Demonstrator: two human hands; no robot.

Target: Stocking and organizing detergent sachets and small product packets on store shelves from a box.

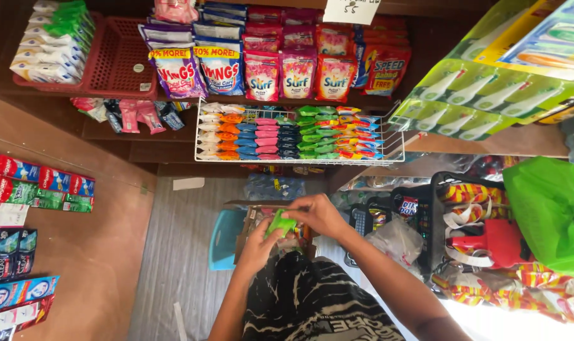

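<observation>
Small shop interior, dark wooden shelving (104, 129) along back wall, white wire rack (298, 158) hung below, red plastic basket (113, 60) on upper shelf, brown wooden side panel (110, 233) at left, grey plank floor (183, 252), bright daylight at lower right

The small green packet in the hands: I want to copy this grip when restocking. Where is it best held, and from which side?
Take the green packet by its outer ends, probably from both sides at once. It looks small and flat, and here the left hand pinches its lower left end while the right hand comes over the top right end, above the open cardboard box.
</observation>
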